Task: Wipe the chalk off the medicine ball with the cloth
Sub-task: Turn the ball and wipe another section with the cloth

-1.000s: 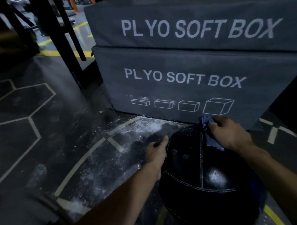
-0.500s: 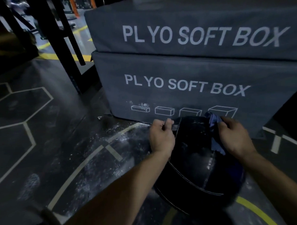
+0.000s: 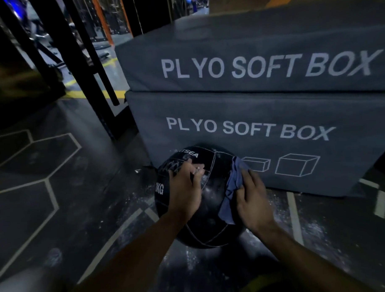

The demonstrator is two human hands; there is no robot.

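Note:
A black medicine ball (image 3: 210, 195) with white stitching and white lettering rests on the dark gym floor, just in front of the lower grey box. My left hand (image 3: 185, 189) lies flat on the ball's upper left, fingers spread over it. My right hand (image 3: 252, 198) presses a blue cloth (image 3: 233, 186) against the ball's right side with straight fingers. Faint white chalk specks show on the ball between my hands.
Two stacked grey "PLYO SOFT BOX" boxes (image 3: 262, 112) stand right behind the ball. White chalk dust (image 3: 283, 210) is scattered on the floor around it. Black rack posts (image 3: 84, 68) rise at the back left. Hexagon floor lines (image 3: 51, 183) run on the left.
The ball has rolled away from me, showing its lettering. My left hand has moved from the ball's edge onto its upper left. My right hand with the cloth has slid down the right side.

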